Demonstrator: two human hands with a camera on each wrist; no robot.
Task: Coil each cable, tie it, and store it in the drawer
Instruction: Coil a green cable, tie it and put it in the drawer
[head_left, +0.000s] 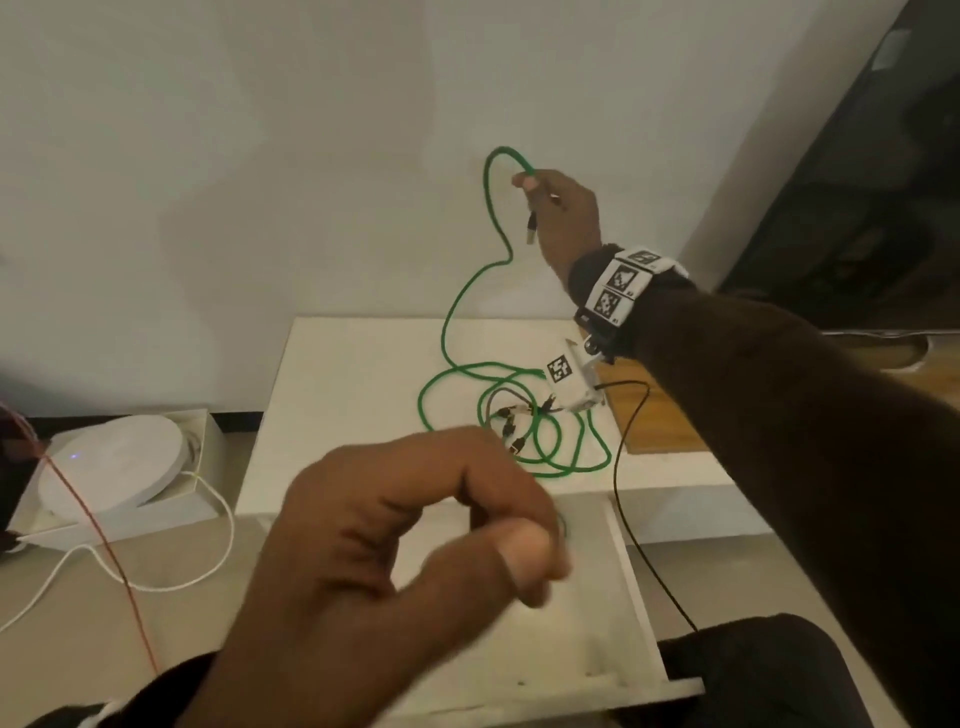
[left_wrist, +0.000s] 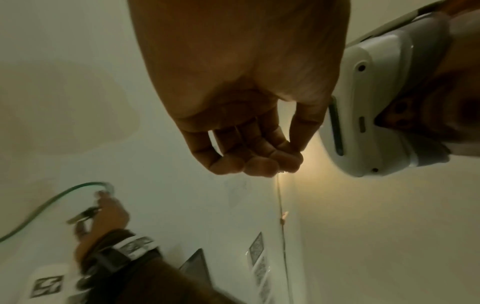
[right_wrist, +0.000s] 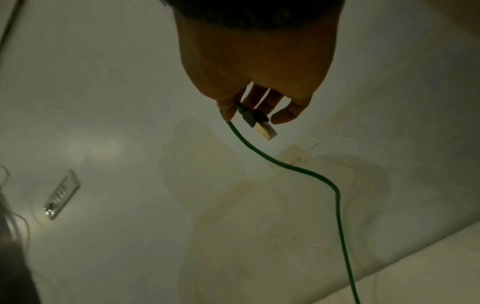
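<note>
A long green cable (head_left: 452, 312) lies in loose loops on the white cabinet top (head_left: 337, 374) and rises up along the wall. My right hand (head_left: 530, 184) pinches it high up, just behind its metal plug (head_left: 530, 228), which hangs down. The right wrist view shows the same hand (right_wrist: 249, 115), the plug (right_wrist: 262, 129) and the green cable (right_wrist: 311, 176) trailing away. My left hand (head_left: 540, 540) hovers close to the camera over the open white drawer (head_left: 628, 571). Its fingers (left_wrist: 259, 164) are curled and the thumb touches them. I see nothing in it.
A thin grey cable with several plugs (head_left: 511, 415) lies tangled among the green loops. A black wire (head_left: 623, 493) runs down past the drawer. A wooden board (head_left: 654, 415) sits at the right. On the floor at the left are a white round device (head_left: 109, 467), a white cord (head_left: 208, 571) and a red wire (head_left: 104, 545).
</note>
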